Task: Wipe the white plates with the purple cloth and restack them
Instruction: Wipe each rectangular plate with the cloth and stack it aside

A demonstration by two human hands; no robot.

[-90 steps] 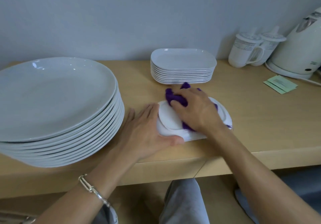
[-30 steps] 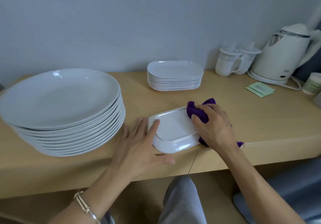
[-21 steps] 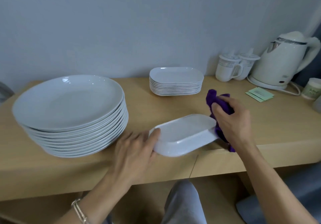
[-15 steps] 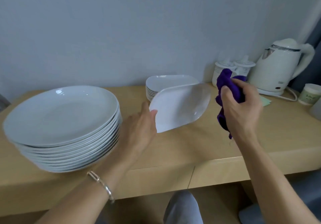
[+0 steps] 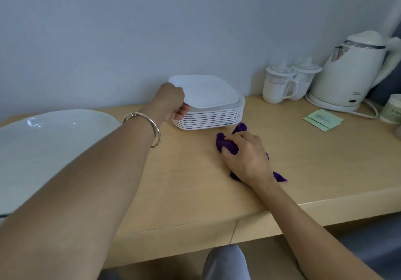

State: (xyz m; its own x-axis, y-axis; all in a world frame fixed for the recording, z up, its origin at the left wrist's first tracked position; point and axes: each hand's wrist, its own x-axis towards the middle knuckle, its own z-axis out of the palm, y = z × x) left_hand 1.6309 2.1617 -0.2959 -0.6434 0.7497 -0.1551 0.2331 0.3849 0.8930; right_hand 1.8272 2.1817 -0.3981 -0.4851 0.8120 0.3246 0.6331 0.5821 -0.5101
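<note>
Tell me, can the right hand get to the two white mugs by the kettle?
Probably yes. Only bare table lies between the right hand and the mugs. But that hand grips the purple cloth, so it would likely have to let go first.

Small print on the kettle [image 5: 347, 77] seems too blurred to read.

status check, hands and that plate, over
Left hand gripping plate, tilted over the small stack, not yet flat. Right hand holding cloth on table. Nothing blocking the stack.
</note>
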